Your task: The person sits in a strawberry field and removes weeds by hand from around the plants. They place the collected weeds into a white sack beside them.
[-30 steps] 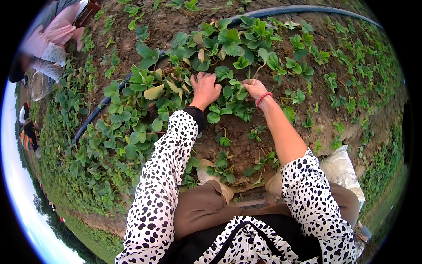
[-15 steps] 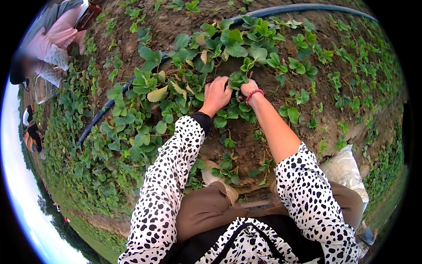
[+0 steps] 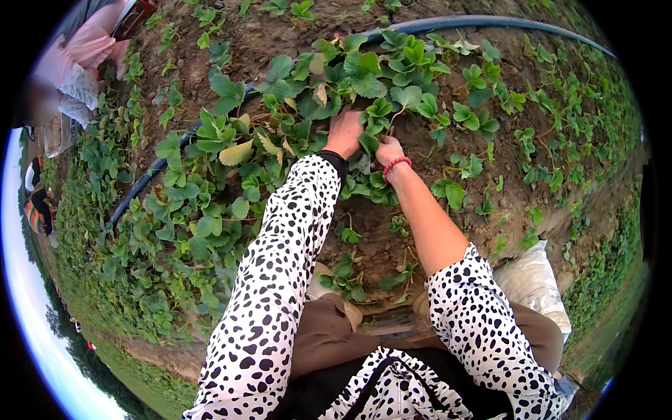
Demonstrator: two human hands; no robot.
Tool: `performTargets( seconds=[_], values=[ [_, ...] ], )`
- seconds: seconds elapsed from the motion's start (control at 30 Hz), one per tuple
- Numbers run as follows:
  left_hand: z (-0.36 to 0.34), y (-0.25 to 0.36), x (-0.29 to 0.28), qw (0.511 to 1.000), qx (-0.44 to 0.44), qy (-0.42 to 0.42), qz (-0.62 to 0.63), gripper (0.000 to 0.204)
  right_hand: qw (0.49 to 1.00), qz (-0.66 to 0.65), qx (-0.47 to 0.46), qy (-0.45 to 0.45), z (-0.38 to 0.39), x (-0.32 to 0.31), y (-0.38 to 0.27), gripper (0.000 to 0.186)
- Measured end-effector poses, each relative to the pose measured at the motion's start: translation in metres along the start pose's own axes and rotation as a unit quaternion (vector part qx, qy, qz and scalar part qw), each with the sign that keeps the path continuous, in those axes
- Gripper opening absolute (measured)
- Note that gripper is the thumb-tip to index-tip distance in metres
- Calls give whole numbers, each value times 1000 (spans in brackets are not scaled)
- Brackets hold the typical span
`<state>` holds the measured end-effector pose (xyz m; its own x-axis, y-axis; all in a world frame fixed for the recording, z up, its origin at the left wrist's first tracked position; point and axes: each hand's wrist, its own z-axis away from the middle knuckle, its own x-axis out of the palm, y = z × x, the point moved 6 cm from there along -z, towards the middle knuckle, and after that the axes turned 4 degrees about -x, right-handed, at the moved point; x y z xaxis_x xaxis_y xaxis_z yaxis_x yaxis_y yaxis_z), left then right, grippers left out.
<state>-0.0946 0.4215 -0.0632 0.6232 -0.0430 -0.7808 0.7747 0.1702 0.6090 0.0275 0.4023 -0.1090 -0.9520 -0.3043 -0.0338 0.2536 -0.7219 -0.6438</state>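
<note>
My left hand [image 3: 344, 131] reaches in among leafy low plants [image 3: 364, 77], its fingertips hidden beneath the foliage. Close on its right, my right hand [image 3: 388, 150], with a red beaded bracelet on the wrist, has its fingers closed on a thin plant stem [image 3: 392, 126] that rises from them. A green leaf cluster [image 3: 376, 112] sits between the two hands, over brown soil [image 3: 378, 245].
A dark hose [image 3: 455, 22] arcs across the bed behind the plants. Another person [image 3: 84, 63] in pink bends at upper left beside a pale bag [image 3: 56, 133]; others are farther off at left. A white sack [image 3: 532, 280] lies by my right leg.
My left hand has moved to the right and deeper into the leaves, its fingers now hidden. My right hand has drawn left, nearer to it, still low among the stems.
</note>
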Motion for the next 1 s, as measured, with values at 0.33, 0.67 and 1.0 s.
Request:
performTargets(
  seconds=[0.33, 0.67, 1.0],
  values=[
    [-18, -3, 0, 997, 24, 57, 36, 23, 866, 437, -232, -76, -21, -40, -49, 25],
    [-8, -5, -10, 996, 51, 23, 69, 19, 967, 199, -124, -103, 34, -119, -11, 16],
    [70, 27, -14, 971, 141, -26, -193, 66, 977, 164, -127, -47, 30, -118, -23, 15]
  ],
)
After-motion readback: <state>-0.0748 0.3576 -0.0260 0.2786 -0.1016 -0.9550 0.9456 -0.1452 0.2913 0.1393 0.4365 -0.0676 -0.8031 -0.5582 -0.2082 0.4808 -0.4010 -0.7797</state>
